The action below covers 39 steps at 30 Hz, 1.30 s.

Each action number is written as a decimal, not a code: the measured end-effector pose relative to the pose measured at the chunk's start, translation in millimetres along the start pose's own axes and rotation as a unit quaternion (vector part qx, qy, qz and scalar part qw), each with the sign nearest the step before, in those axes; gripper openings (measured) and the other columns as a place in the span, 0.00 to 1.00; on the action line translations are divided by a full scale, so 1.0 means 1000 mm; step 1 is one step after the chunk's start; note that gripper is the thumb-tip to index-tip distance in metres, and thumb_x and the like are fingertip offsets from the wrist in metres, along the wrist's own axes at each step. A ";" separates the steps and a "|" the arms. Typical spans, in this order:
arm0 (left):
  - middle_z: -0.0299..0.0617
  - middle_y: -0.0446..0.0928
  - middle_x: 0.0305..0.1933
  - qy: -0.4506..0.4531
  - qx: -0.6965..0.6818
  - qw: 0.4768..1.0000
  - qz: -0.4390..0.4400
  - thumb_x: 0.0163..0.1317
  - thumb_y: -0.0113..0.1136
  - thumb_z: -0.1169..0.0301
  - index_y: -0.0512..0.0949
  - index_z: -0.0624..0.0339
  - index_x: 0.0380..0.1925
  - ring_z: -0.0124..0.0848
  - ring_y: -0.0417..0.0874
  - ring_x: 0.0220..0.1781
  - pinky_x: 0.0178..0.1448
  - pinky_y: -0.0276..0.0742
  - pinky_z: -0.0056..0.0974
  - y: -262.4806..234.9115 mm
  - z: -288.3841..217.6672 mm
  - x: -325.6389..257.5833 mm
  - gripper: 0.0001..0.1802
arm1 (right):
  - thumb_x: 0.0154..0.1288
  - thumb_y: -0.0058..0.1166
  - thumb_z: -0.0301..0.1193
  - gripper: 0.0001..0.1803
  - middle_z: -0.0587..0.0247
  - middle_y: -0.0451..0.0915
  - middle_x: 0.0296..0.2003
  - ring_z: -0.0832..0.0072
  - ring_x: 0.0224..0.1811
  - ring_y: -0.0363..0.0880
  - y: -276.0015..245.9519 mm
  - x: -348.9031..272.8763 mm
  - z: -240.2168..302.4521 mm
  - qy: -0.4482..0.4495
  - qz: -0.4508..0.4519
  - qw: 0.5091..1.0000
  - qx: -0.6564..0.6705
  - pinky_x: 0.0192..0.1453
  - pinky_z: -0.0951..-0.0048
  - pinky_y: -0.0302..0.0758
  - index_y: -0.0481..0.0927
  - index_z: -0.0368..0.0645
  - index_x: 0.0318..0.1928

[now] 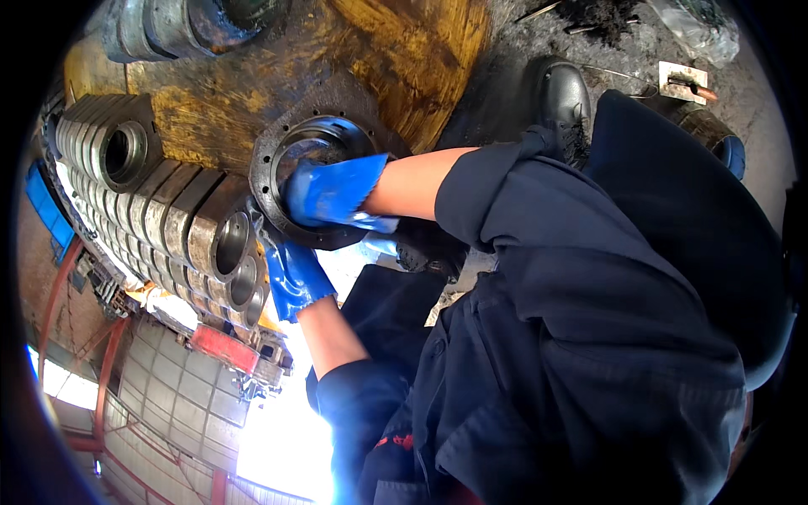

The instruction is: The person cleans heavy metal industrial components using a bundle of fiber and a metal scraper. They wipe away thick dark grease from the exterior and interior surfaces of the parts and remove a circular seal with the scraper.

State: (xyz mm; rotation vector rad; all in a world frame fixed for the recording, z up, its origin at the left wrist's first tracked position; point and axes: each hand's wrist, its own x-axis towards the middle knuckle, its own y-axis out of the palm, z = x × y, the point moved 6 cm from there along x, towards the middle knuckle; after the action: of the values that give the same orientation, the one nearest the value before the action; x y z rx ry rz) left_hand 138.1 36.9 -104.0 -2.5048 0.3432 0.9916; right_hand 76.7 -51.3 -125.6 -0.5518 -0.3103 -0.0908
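Reaching with shiny-blue-gloved right hand [332, 194] into dark, greasy, bolt-holed round metal ring [268, 175], upper centre of the frame; resting matching-gloved left hand [295, 273] by its lower-left edge; hiding fingertips, leaving either grip impossible to tell. Showing unreadable red marking [397, 441] on dark cloth jacket [581, 337], lower centre.

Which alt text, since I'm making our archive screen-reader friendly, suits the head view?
A person's blue-gloved right hand reaches into a round, flanged metal housing, while the blue-gloved left hand is at its outer edge. Rows of bored metal blocks stand to the picture's left, near a worn yellow surface.
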 end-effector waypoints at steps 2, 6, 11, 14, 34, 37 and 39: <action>0.44 0.70 0.62 0.002 0.002 1.000 0.001 0.61 0.36 0.33 0.63 0.43 0.65 0.44 0.68 0.63 0.66 0.58 0.51 0.001 -0.001 0.001 0.39 | 0.54 0.55 0.31 0.08 0.54 0.83 0.33 0.60 0.35 0.81 -0.011 -0.004 -0.015 0.093 0.002 0.996 0.017 0.39 0.64 0.77 0.83 0.42 0.32; 0.44 0.70 0.61 0.003 0.001 1.000 -0.007 0.61 0.36 0.33 0.64 0.43 0.65 0.44 0.68 0.63 0.66 0.58 0.51 -0.004 0.000 -0.001 0.39 | 0.56 0.58 0.35 0.14 0.56 0.83 0.34 0.61 0.35 0.81 -0.022 -0.039 -0.032 0.478 -0.117 0.783 0.381 0.40 0.64 0.77 0.83 0.40 0.39; 0.43 0.70 0.61 0.005 0.007 1.000 -0.006 0.61 0.37 0.33 0.64 0.43 0.65 0.44 0.68 0.62 0.65 0.59 0.50 -0.002 -0.002 -0.008 0.39 | 0.54 0.58 0.35 0.14 0.59 0.83 0.33 0.66 0.34 0.81 0.015 -0.050 -0.044 0.538 -0.315 0.559 0.547 0.38 0.66 0.77 0.83 0.44 0.40; 0.43 0.71 0.61 0.005 0.006 1.000 -0.010 0.61 0.37 0.33 0.64 0.43 0.65 0.43 0.68 0.62 0.65 0.59 0.50 -0.001 -0.002 -0.010 0.39 | 0.51 0.58 0.33 0.13 0.61 0.83 0.32 0.68 0.32 0.81 0.029 -0.030 -0.048 0.500 -0.187 0.658 0.531 0.36 0.67 0.76 0.83 0.47 0.39; 0.43 0.72 0.58 0.062 -0.012 0.998 -0.008 0.64 0.38 0.39 0.66 0.48 0.62 0.39 0.70 0.59 0.62 0.63 0.45 0.008 -0.006 -0.035 0.34 | 0.62 0.48 0.33 0.08 0.55 0.75 0.38 0.63 0.43 0.76 -0.054 -0.012 -0.038 0.000 -0.123 0.992 -0.039 0.47 0.62 0.72 0.74 0.47 0.41; 0.43 0.72 0.58 0.098 0.016 0.995 0.004 0.65 0.38 0.42 0.66 0.50 0.62 0.38 0.71 0.59 0.62 0.64 0.44 0.023 -0.015 -0.050 0.33 | 0.61 0.49 0.31 0.14 0.51 0.75 0.40 0.61 0.44 0.75 -0.055 -0.029 -0.037 -0.170 -0.179 0.959 -0.136 0.50 0.62 0.71 0.77 0.42 0.46; 0.43 0.72 0.58 0.124 0.031 0.992 0.008 0.66 0.38 0.43 0.66 0.51 0.61 0.37 0.71 0.58 0.62 0.64 0.43 0.025 -0.020 -0.058 0.32 | 0.61 0.48 0.32 0.14 0.55 0.79 0.39 0.59 0.42 0.77 -0.045 -0.037 -0.045 0.074 -0.202 0.977 -0.002 0.46 0.61 0.73 0.78 0.42 0.45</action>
State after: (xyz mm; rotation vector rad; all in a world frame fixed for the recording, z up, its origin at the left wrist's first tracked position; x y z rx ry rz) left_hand 98.9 9.4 -57.3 -2.5755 0.4611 0.6629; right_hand 45.8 -113.6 -150.8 -0.4771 -0.2741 -0.5231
